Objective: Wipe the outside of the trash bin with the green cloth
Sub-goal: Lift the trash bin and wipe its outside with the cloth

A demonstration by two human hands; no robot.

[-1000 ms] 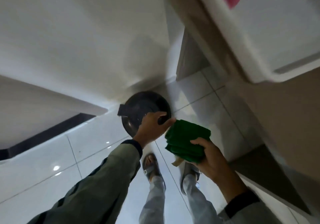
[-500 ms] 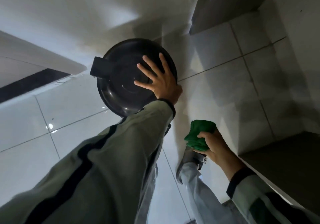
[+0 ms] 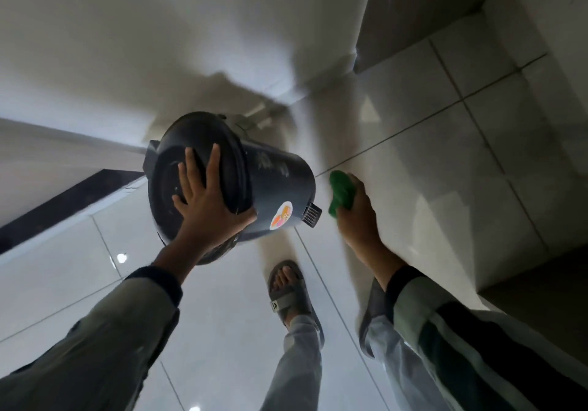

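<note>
A dark round trash bin (image 3: 273, 184) with a closed lid is tipped toward me, its side turned to the right. A small round sticker (image 3: 281, 216) and a foot pedal (image 3: 311, 216) show on its side. My left hand (image 3: 203, 203) grips the lid's rim, fingers spread over the lid and thumb under the edge. My right hand (image 3: 356, 216) holds the bunched green cloth (image 3: 342, 196) just right of the bin's side, apart from it by a small gap.
The floor is glossy white tile (image 3: 429, 162). A white wall (image 3: 159, 44) rises behind the bin. A dark cabinet edge (image 3: 541, 286) stands at right. My sandalled feet (image 3: 288, 296) stand just below the bin.
The bin has been tipped from upright so its side shows. My left hand shifted from flat on the lid to gripping its rim. My right hand moved up with the cloth beside the bin.
</note>
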